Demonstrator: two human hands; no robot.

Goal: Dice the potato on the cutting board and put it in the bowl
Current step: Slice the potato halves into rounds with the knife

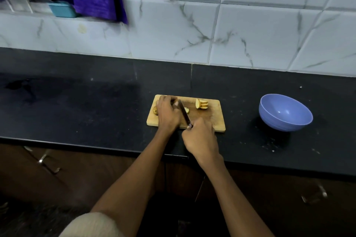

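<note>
Head view shows your left hand curled over the uncut part of the potato at the left end of the cutting board; your right hand grips the handle of the knife, whose blade lies just beside your left fingers; a small stack of slices sits near the far edge of the board, and 1 loose piece lies by the blade; the blue bowl stands well apart to the right on the dark counter, with nothing in it that I can see. Judging from this, the blade could nick your fingertips if the rounded potato rolls or the board slides; slices are not yet dice, and pieces may drop on the carry to the bowl. No brand, label or writing is readable anywhere.
</note>
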